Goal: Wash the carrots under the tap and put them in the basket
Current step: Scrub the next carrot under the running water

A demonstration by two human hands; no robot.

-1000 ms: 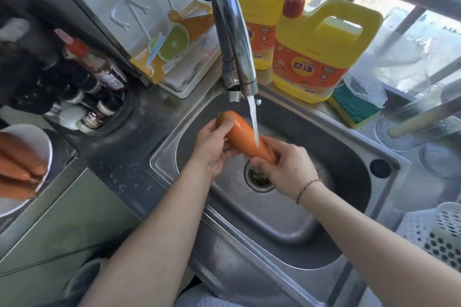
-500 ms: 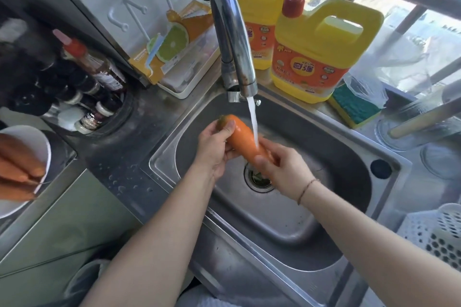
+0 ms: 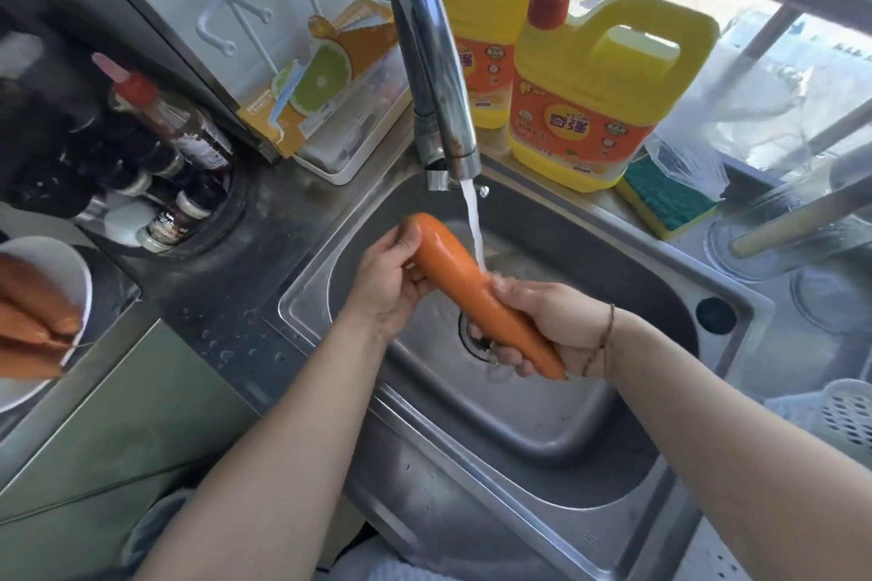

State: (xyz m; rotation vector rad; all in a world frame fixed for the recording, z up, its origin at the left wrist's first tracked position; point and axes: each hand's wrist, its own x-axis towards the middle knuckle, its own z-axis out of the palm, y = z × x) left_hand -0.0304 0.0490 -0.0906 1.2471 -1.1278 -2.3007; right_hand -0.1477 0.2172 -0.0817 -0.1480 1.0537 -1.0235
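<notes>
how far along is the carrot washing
Done: nothing shows as finished; the visible part of the white basket holds no carrot. In hand: the left hand and right hand grip one carrot under the running tap. Left: several carrots wait on the white plate.

A steel table runs across the view, wet with drops near its front edge, with a sink let into its middle. At 12 o'clock from the sink the tap rises from the table. Two yellow jugs stand at 1 o'clock, touching each other, with a sponge just beside them at 2 o'clock. A white tray sits at 11 o'clock. Bottles crowd a round recess at 10 o'clock. A plate of carrots sits at 9 o'clock. A white basket stands at 3 o'clock.
</notes>
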